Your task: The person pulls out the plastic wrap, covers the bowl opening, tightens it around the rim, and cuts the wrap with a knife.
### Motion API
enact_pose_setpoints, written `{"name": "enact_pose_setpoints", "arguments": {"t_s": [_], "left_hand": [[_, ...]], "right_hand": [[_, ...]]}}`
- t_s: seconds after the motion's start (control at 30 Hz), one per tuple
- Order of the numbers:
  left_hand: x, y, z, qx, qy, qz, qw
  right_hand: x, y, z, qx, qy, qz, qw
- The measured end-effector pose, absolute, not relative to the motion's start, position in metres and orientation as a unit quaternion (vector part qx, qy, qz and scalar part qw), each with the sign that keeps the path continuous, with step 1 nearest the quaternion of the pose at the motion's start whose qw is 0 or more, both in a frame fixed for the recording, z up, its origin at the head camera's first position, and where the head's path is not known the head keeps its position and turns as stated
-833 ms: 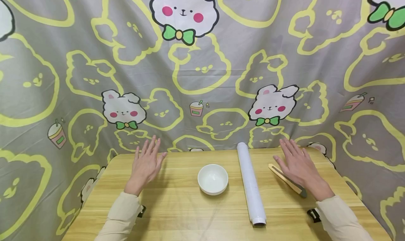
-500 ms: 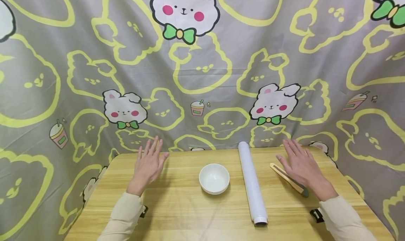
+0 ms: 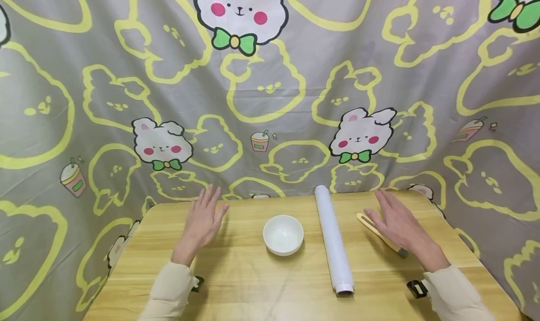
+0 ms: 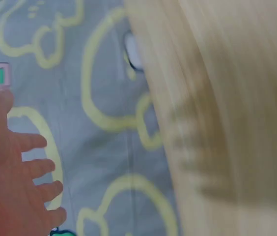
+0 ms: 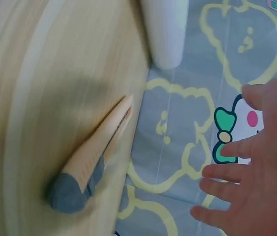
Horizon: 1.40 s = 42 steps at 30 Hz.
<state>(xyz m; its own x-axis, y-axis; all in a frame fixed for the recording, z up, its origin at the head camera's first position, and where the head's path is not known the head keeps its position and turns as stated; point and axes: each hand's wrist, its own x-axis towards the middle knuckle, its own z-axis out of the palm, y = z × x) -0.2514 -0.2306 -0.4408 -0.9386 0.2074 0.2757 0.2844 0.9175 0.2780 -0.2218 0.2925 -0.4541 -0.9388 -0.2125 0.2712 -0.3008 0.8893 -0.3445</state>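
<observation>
A white bowl (image 3: 283, 235) stands upright on the wooden table between the two hands. To its right lies a long roll of plastic wrap (image 3: 333, 241), pointing away from the person. The left hand (image 3: 203, 220) is held above the table left of the bowl, fingers extended and holding nothing. Over the right side hovers the right hand (image 3: 398, 222), fingers straight, also without anything in it. Beneath that hand lies a yellow and grey utility knife (image 5: 94, 152), partly covered by it in the head view; the right wrist view shows the knife apart from the hand.
A wooden table (image 3: 240, 288) bears all these things. Behind and beside it hangs a grey curtain (image 3: 261, 96) printed with yellow outlines and white cartoon animals. A dark strap piece (image 3: 416, 288) shows at the right cuff.
The left hand has shifted slightly to the right and turned a little. The right hand's fingers have drawn closer together. The bowl, roll and knife stay in place; the head view has shifted slightly.
</observation>
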Motion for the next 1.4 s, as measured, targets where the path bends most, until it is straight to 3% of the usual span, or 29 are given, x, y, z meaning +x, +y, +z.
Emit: {"name": "enact_pose_setpoints", "arguments": {"t_s": [0.23,0.57,1.03,1.4], "left_hand": [[-0.228,-0.191,-0.466,-0.165,-0.937,-0.28,0.125],[-0.211,-0.145,-0.49,-0.179,-0.913,-0.367,0.01],[-0.218,-0.128,-0.509,-0.178,-0.81,-0.556,-0.059],[-0.217,-0.126,-0.511,-0.199,-0.777,-0.594,-0.06]], "right_hand": [[-0.208,0.27,-0.459,0.111,-0.956,0.266,0.061],[-0.198,0.232,-0.486,0.107,-0.957,0.269,0.027],[-0.204,0.192,-0.479,0.028,-0.929,0.363,-0.065],[-0.215,0.191,-0.478,-0.002,-0.905,0.413,-0.1]]}}
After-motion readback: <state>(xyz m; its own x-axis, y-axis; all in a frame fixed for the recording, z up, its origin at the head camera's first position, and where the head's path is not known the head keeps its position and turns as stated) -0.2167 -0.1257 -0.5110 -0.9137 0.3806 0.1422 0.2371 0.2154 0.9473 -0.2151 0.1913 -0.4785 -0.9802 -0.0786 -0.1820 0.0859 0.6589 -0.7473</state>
